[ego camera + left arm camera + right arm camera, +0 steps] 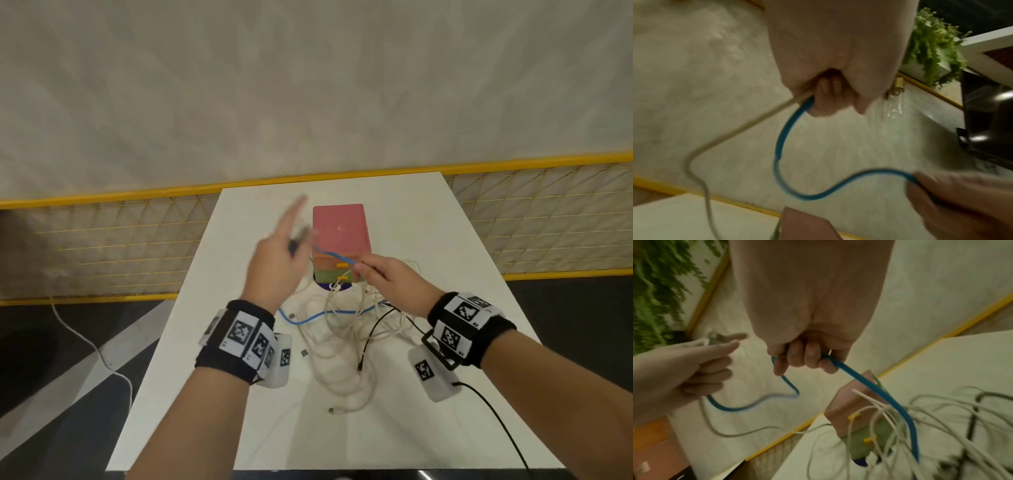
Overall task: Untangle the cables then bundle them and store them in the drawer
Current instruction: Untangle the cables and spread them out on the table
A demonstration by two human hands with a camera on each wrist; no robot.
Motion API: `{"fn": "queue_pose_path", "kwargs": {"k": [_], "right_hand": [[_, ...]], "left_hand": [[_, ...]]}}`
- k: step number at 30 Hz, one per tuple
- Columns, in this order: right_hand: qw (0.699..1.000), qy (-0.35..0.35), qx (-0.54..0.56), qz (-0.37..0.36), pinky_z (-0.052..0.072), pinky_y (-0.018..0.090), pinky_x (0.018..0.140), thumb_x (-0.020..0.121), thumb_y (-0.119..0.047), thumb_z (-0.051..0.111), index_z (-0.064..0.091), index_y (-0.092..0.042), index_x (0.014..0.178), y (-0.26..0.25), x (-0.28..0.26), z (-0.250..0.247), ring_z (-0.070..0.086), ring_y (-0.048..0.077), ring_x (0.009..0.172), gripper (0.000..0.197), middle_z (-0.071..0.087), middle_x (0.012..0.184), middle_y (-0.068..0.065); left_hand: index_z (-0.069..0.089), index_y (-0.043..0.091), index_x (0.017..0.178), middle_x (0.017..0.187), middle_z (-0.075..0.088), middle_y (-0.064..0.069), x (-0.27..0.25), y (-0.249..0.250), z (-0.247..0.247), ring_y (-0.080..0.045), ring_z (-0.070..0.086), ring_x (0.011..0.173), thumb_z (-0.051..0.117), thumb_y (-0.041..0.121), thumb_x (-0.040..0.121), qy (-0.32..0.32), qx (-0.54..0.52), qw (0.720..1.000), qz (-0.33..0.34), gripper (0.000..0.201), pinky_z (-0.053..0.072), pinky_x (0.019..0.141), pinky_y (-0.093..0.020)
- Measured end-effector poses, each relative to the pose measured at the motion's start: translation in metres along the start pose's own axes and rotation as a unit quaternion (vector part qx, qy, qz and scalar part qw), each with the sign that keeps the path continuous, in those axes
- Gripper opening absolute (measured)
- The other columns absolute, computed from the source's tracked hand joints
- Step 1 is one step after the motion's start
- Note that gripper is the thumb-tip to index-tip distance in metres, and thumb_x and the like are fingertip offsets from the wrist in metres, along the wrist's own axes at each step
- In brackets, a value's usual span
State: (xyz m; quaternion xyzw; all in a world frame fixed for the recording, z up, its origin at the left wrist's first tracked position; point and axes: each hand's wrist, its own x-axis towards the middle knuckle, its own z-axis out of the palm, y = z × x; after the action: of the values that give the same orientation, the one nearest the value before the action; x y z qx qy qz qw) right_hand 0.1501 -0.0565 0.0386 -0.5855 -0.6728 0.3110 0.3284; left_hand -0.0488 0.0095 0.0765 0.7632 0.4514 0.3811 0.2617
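Hands are both raised over the table (pixel 428 212) with the blue cable (pixel 789 129) strung between them. Left hand (pixel 274 263) has its lower fingers curled round the blue cable plus one white strand (pixel 731 131); index finger sticks out, blurred. Right hand (pixel 387 281) is fisted round the blue cable further along, and from there it runs down into the pile.

Rest of the cables (pixel 342 346), mostly white with one black cable (pixel 380 325), sit in a loose tangle on the table just in front of the small drawer unit (pixel 340 236). Drawers look closed; yellow handles show.

Judgement: step in hand is freeing the blue cable. To do it well:
- drop the white strand from the left grip first, otherwise it drags the pile up with it
- feed blue through the right fist hand over hand, no yanking
- watch where blue crosses the white loops near the drawer front; lift it over, don't pull it tight
- mind the plug end snagging.
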Motion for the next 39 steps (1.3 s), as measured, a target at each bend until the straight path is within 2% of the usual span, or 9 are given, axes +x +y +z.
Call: {"fn": "queue_pose_path", "kwargs": {"k": [3,7,12,16,20,27,31,34,39], "right_hand": [[0.998,0.012,0.012,-0.055,0.043,0.027,0.070,0.101,-0.020,0.040,0.060,-0.003,0.090,-0.016,0.007,-0.004,0.053,0.013,0.072,0.029,0.060,0.078,0.010],[0.998,0.012,0.021,-0.060,0.038,0.034,0.064,0.102,-0.023,0.037,0.055,-0.005,0.091,-0.007,0.007,-0.009,0.044,0.026,0.068,0.027,0.051,0.076,0.018],[1.000,0.012,0.009,-0.002,0.033,0.028,0.062,0.102,-0.023,0.036,0.055,-0.019,0.090,0.024,-0.002,-0.003,0.035,0.013,0.062,0.023,0.039,0.067,-0.006],[0.999,0.020,0.019,-0.024,0.032,0.015,0.057,0.102,-0.019,0.038,0.053,-0.017,0.085,0.004,0.004,-0.001,0.035,0.003,0.057,0.023,0.043,0.063,-0.016],[0.996,0.025,0.030,-0.081,0.032,0.021,0.058,0.102,-0.018,0.038,0.051,-0.003,0.089,-0.020,0.012,-0.004,0.037,0.009,0.063,0.023,0.043,0.071,0.007],[1.000,0.010,0.002,-0.011,0.036,0.014,0.061,0.102,-0.020,0.035,0.052,-0.017,0.087,0.013,0.004,-0.005,0.042,0.000,0.060,0.022,0.043,0.069,-0.013],[1.000,0.009,0.014,-0.020,0.034,0.015,0.060,0.102,-0.018,0.037,0.054,-0.014,0.087,0.003,0.006,0.002,0.041,0.001,0.059,0.023,0.045,0.068,-0.007],[0.997,0.014,0.036,-0.060,0.036,0.015,0.062,0.101,-0.017,0.039,0.052,-0.021,0.081,-0.016,0.011,0.004,0.044,0.001,0.063,0.025,0.049,0.069,-0.004],[0.999,-0.002,0.009,-0.042,0.040,0.034,0.067,0.102,-0.018,0.036,0.055,-0.004,0.102,-0.006,0.014,0.001,0.051,0.023,0.073,0.023,0.057,0.086,0.021]], "left_hand": [[0.060,0.027,0.110,0.076,0.062,0.003,-0.007,0.002,0.023,-0.011,0.054,0.064,0.052,0.049,0.093,-0.151,0.012,0.988,-0.009,0.029,0.046,0.064,-0.030],[0.050,0.016,0.086,0.058,0.056,0.005,0.003,0.005,0.010,-0.005,0.050,0.052,0.056,0.034,0.096,-0.044,0.001,0.999,0.027,0.022,0.042,0.053,-0.023],[0.056,0.007,0.091,0.058,0.044,0.009,0.017,-0.005,-0.026,-0.010,0.043,0.052,0.059,0.030,0.096,0.179,0.035,0.983,-0.002,0.024,0.031,0.049,-0.016],[0.052,0.036,0.129,0.063,0.057,0.001,0.003,0.000,-0.009,-0.008,0.050,0.052,0.054,0.030,0.098,0.044,0.037,0.998,0.025,0.032,0.044,0.056,-0.026],[0.058,0.029,0.104,0.056,0.045,0.007,-0.009,0.012,0.014,-0.004,0.043,0.048,0.057,0.039,0.095,-0.125,0.018,0.991,0.037,0.014,0.034,0.053,-0.025],[0.057,0.015,0.092,0.056,0.042,0.009,0.016,-0.003,-0.028,-0.006,0.041,0.048,0.060,0.031,0.094,0.171,-0.014,0.985,-0.020,0.017,0.034,0.054,-0.024],[0.054,0.034,0.127,0.060,0.049,0.008,0.005,0.003,-0.018,-0.004,0.045,0.051,0.060,0.030,0.094,0.045,-0.014,0.998,0.029,0.034,0.042,0.057,-0.020],[0.060,0.032,0.105,0.059,0.053,0.007,-0.002,0.008,0.003,-0.006,0.044,0.050,0.059,0.044,0.092,-0.095,0.050,0.993,0.040,0.018,0.043,0.058,-0.028],[0.050,0.018,0.082,0.053,0.043,0.008,0.004,-0.005,-0.006,-0.008,0.042,0.048,0.063,0.041,0.091,0.031,0.043,0.998,0.024,0.028,0.032,0.047,-0.017]]}}
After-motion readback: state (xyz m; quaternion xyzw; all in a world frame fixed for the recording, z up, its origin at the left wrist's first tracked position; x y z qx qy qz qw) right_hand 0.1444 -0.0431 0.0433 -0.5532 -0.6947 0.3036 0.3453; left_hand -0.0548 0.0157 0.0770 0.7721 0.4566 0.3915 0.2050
